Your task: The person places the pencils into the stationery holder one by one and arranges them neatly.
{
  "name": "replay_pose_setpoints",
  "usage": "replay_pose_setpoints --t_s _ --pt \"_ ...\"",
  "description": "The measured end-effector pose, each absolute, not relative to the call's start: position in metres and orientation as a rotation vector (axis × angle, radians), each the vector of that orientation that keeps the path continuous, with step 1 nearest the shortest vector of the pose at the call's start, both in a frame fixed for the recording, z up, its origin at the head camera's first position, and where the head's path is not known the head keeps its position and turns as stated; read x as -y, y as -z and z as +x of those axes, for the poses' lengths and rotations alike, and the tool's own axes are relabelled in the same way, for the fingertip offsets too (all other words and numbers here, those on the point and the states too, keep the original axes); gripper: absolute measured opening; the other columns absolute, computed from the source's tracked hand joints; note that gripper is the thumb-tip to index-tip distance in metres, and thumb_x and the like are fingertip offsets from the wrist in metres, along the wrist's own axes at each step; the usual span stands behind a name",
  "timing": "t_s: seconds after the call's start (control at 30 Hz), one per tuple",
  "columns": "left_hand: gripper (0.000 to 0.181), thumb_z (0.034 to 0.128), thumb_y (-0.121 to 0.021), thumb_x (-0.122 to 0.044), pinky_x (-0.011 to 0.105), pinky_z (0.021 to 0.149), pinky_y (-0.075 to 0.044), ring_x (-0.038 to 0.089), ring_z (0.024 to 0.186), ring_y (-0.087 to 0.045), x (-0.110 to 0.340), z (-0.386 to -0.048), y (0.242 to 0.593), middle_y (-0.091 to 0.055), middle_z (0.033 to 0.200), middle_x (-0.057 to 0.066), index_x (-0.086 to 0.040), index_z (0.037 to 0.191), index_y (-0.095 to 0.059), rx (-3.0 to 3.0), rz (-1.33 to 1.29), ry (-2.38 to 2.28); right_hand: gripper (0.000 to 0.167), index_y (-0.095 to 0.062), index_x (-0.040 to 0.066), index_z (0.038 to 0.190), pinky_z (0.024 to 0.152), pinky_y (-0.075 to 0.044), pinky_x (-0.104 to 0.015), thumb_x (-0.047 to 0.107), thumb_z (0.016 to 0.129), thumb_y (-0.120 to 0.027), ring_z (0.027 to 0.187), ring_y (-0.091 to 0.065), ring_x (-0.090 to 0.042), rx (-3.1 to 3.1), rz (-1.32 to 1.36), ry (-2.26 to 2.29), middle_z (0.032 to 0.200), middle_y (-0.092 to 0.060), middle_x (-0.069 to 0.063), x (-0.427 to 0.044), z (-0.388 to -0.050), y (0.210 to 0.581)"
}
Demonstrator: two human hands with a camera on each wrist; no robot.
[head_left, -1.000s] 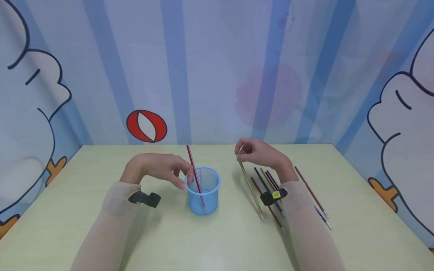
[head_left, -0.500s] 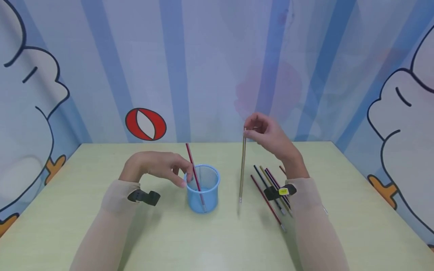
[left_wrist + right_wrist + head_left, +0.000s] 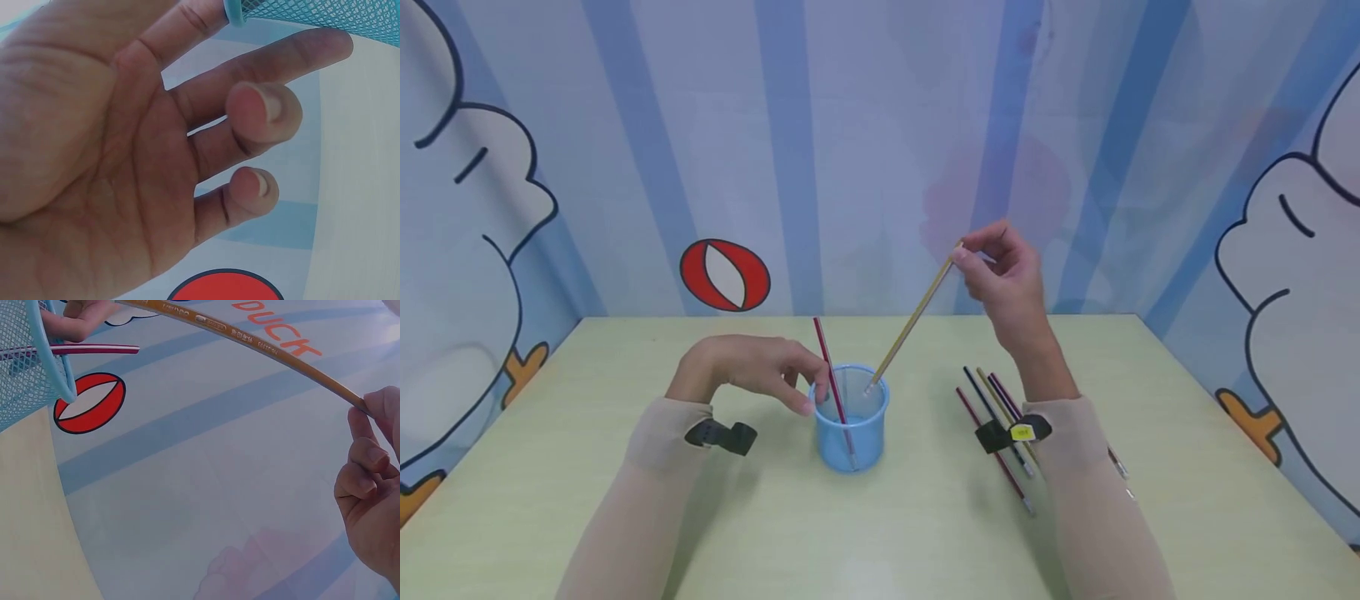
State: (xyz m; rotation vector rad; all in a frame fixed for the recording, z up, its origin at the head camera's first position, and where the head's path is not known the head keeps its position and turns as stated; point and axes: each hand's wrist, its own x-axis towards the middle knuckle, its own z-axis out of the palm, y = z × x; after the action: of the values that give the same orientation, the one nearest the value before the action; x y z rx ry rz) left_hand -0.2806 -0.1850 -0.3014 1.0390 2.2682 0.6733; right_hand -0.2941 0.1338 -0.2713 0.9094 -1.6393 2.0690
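blue cup (image 3: 871,446) btwn hands (image 3: 752,367) (image 3: 1009,287) (r one pinches yellow pencil (image 3: 913,318))

A pale yellow-green desk (image 3: 917,517) spreads across 6 o'clock in the head view. Beyond its far edge rises a light blue backdrop (image 3: 887,167) with darker stripes (image 3: 793,167). 2 white figures (image 3: 452,283) with black outlines, cut off by the view, stand at 9 and 3 o'clock; orange feet (image 3: 524,375) show between 8 and 9 and between 3 and 4. Nearer the middle, at 9 o'clock, is a red oval (image 3: 725,275) with a white centre; at 2 o'clock, a faint pink patch (image 3: 1000,196). The right wrist view shows orange letters (image 3: 279,330), DUCK, at 1 o'clock.
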Motion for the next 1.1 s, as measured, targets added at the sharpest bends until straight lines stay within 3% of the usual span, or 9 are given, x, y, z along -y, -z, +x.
replay_pose_setpoints --t_s 0.27,0.37,0.47,0.63,0.9,1.1 --pt "0.01 0.0918 -0.073 -0.02 0.038 0.08 -0.049 0.021 0.088 -0.059 0.184 -0.281 0.301 -0.062 0.107 -0.003 -0.018 0.099 -0.066 -2.267 1.047 -0.678 0.024 -0.065 0.016 0.095 0.052 -0.038 -0.019 -0.008 0.091 -0.063 0.06 -0.054 -0.007 1.664 0.913 -2.005 0.088 -0.064 0.002 -0.122 -0.3 0.279" --pt "0.01 0.092 -0.073 -0.02 0.038 0.08 -0.049 0.02 0.087 -0.059 0.184 -0.281 0.301 -0.062 0.106 -0.003 -0.018 0.098 -0.066 -2.267 1.045 -0.679 0.019 -0.064 0.013 0.097 0.054 -0.042 -0.019 -0.005 0.091 -0.065 0.064 -0.058 -0.007 1.744 0.893 -1.966 0.091 -0.064 0.0 -0.117 -0.302 0.283" --pt "0.009 0.0919 -0.073 -0.02 0.038 0.079 -0.048 0.02 0.085 -0.058 0.184 -0.281 0.301 -0.062 0.106 -0.002 -0.018 0.098 -0.066 -2.262 1.046 -0.684 0.012 -0.062 0.007 0.102 0.065 -0.05 -0.021 0.001 0.093 -0.066 0.073 -0.065 -0.011 1.857 0.887 -1.902 0.094 -0.063 -0.002 -0.111 -0.302 0.288" --pt "0.009 0.0923 -0.073 -0.019 0.038 0.079 -0.048 0.02 0.086 -0.058 0.185 -0.281 0.301 -0.062 0.105 -0.002 -0.016 0.099 -0.066 -2.247 1.047 -0.697 0.015 -0.059 -0.001 0.107 0.083 -0.055 -0.029 0.005 0.095 -0.066 0.084 -0.068 -0.023 2.0 0.958 -1.798 0.097 -0.062 -0.008 -0.101 -0.302 0.297" --pt "0.015 0.0922 -0.073 -0.023 0.039 0.081 -0.049 0.021 0.089 -0.058 0.185 -0.281 0.302 -0.063 0.105 -0.002 -0.013 0.101 -0.067 -2.252 1.051 -0.703 0.012 -0.062 0.004 0.105 0.073 -0.052 -0.028 0.008 0.095 -0.067 0.087 -0.064 -0.024 2.155 0.999 -1.715 0.097 -0.063 -0.009 -0.086 -0.302 0.31" --pt "0.018 0.092 -0.074 -0.023 0.039 0.081 -0.049 0.021 0.091 -0.058 0.184 -0.281 0.302 -0.064 0.105 -0.002 -0.011 0.102 -0.067 -2.242 1.039 -0.705 0.01 -0.063 0.008 0.103 0.076 -0.054 -0.033 0.009 0.095 -0.068 0.092 -0.066 -0.025 2.267 1.031 -1.655 0.098 -0.067 -0.007 -0.078 -0.3 0.316"
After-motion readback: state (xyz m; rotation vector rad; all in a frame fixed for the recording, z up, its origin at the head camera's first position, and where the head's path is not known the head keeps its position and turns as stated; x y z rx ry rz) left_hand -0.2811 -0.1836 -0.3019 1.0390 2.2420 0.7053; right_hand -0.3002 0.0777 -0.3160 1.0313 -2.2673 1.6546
